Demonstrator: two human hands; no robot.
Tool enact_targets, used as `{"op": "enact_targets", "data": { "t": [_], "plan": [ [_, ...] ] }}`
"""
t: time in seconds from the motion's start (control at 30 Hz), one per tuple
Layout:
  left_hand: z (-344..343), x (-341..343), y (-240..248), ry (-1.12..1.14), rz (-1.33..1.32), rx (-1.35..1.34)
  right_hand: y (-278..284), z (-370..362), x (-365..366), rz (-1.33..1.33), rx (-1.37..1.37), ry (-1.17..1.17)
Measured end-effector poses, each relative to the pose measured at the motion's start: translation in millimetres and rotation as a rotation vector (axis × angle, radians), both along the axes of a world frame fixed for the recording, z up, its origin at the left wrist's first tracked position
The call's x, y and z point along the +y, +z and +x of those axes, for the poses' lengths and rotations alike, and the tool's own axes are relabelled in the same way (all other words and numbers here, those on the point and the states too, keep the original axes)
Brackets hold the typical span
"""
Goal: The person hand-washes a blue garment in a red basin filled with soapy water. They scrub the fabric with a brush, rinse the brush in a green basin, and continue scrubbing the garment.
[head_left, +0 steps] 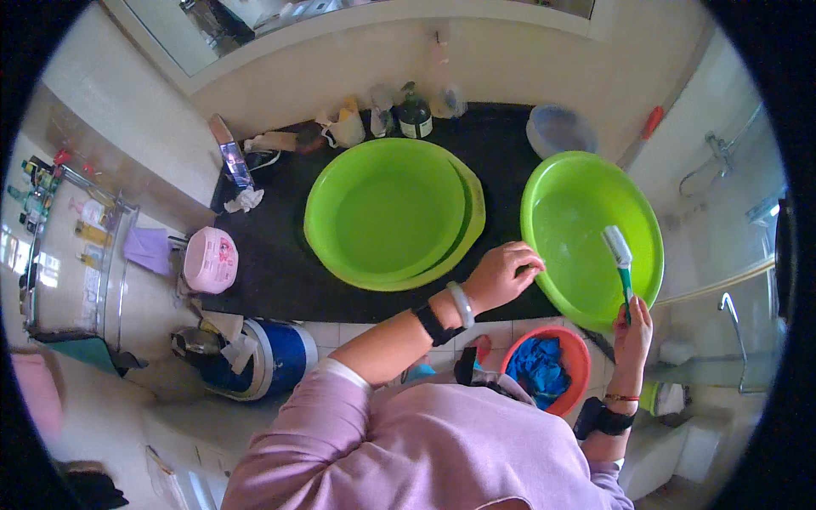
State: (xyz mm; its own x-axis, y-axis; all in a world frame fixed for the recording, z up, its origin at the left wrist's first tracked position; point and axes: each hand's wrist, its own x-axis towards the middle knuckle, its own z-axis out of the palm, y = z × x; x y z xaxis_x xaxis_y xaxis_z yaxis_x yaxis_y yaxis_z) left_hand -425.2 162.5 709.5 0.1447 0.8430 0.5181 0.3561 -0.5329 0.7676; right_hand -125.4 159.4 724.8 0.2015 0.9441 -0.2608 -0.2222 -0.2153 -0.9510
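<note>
In my right hand (633, 331) is a brush (619, 248) with a green handle and a white head, my fingers closed round the handle's lower end. The brush head is over the inside of a round green basin (586, 280) on the right. My left hand (507, 274) is closed at this basin's near left rim, its fingertips curled against the edge. The basin looks tilted and reaches past the counter's front edge. To its left, two more green basins (319, 246) sit nested on the black counter.
Below the counter, a red bucket (580, 361) holds blue cloth (538, 371). A bluish bowl (561, 132) stands behind the right basin. Bottles, including a dark pump bottle (415, 115), line the wall. At left are a pink tub (210, 260) and a blue-white container (285, 359).
</note>
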Motion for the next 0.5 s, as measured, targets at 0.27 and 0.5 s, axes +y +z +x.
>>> {"op": "enact_targets", "data": {
  "t": [0.27,0.5],
  "plan": [
    [-65,-84,-18,-0.056,-0.333,-0.072,18,-74,-79,0.036,0.118,0.158],
    [-115,-138,-46,0.034,-0.411,0.047,-11,-120,-138,-0.177,0.088,0.4]
  ]
}}
